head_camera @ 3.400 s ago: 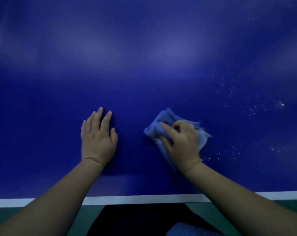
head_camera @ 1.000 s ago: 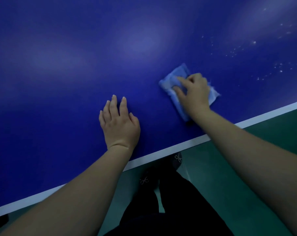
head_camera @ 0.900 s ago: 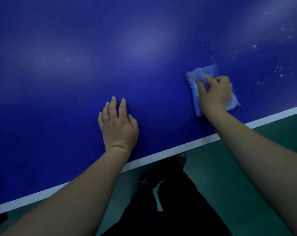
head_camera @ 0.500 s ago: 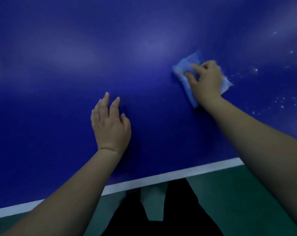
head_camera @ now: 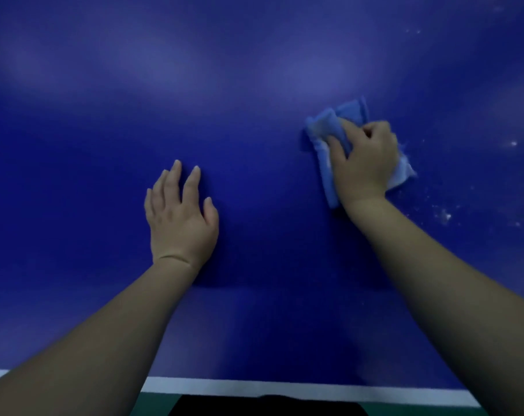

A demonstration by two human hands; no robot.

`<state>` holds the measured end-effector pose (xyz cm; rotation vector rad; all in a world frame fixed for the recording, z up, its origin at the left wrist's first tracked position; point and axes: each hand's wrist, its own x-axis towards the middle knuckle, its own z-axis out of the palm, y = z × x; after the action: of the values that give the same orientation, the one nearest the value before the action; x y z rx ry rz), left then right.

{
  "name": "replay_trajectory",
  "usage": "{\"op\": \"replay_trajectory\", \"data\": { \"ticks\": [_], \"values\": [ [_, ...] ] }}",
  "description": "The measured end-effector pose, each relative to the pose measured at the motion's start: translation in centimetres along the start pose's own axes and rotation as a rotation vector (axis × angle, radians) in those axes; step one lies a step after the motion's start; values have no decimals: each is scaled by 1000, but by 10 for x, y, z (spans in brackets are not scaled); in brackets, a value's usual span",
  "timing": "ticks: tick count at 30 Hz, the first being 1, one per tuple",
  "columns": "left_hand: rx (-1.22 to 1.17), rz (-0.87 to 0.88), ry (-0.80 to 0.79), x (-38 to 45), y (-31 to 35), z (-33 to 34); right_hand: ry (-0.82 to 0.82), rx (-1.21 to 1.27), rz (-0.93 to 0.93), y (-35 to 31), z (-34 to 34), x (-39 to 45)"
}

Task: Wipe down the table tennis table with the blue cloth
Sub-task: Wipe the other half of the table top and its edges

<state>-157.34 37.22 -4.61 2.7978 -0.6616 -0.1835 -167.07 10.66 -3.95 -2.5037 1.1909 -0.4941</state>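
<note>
Blue cloth (head_camera: 338, 127): bunched under our right hand (head_camera: 364, 163) at two o'clock of the view, lying on the bench (head_camera: 104, 115).
Right hand: fingers curled into the folds, gripping and pressing, so the cloth drags with the palm rather than slipping.
Left hand (head_camera: 181, 217): released, fingers spread flat on the bench at nine o'clock of the cloth; we judge it braces our lean.
White specks (head_camera: 445, 216): scattered at three to four o'clock of the cloth, likely our next patch.
White edge line (head_camera: 284, 388): at six o'clock, nearest us.
</note>
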Motion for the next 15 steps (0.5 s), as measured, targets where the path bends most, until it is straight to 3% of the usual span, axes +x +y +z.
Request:
{"op": "replay_trajectory", "data": {
  "ticks": [2, 6, 9, 12, 15],
  "values": [
    [5, -2, 2, -1, 1, -1, -10, 48, -22, -8, -2, -27],
    [4, -12, -4, -1, 1, -4, -199, 76, -406, -31, 6, 2],
    [1, -19, -5, 0, 2, -6, -133, 8, -227, -17, 14, 60],
    [8, -18, -5, -1, 3, -9, 3, 12, -1, -2, 8, 34],
    [14, -21, -19, -1, 3, -10, -135, 86, -251, -27, 7, -6]
  ]
}}
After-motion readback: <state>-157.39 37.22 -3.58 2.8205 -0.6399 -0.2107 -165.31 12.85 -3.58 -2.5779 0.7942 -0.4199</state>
